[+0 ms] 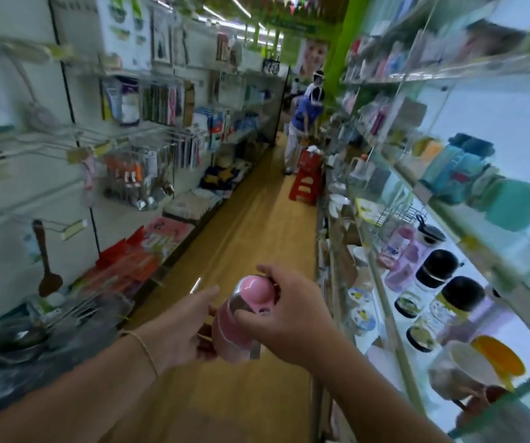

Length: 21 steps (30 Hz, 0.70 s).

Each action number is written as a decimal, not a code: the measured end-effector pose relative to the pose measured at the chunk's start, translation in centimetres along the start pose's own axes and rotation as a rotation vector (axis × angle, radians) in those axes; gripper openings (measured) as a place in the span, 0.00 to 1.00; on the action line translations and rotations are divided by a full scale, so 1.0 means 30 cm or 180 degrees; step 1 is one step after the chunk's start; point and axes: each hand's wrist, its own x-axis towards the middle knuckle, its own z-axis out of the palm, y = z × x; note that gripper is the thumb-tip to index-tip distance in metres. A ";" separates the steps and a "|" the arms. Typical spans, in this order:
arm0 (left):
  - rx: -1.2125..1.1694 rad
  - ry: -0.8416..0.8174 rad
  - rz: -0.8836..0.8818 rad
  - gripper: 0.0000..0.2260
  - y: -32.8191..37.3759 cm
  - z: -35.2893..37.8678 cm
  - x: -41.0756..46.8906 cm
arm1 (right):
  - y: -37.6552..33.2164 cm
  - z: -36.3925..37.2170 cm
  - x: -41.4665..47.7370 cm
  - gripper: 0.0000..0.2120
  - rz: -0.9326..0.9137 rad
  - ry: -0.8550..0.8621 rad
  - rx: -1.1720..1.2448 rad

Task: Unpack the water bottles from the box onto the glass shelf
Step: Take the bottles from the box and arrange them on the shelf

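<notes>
As left hand (174,334), right hand (292,318) grip bottle (235,330) | glass shelf (397,338) right | aisle (257,219) open

Glossy pink plastic water bottle (241,318), smooth glass shelf (468,238), polished wood-look floor (257,225), shiny metal ladles (142,199).

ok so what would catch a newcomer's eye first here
The pink bottle at bottom centre, gripped at its lid by the right hand and at its body by the left hand. Next, the lit glass shelf on the right with black-lidded jars, and a red stool down the aisle.
</notes>
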 end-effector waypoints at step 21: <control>0.0976 -0.1691 -0.0024 0.24 0.144 0.034 -0.264 | -0.352 -0.166 -0.231 0.28 0.1208 0.1133 -0.0645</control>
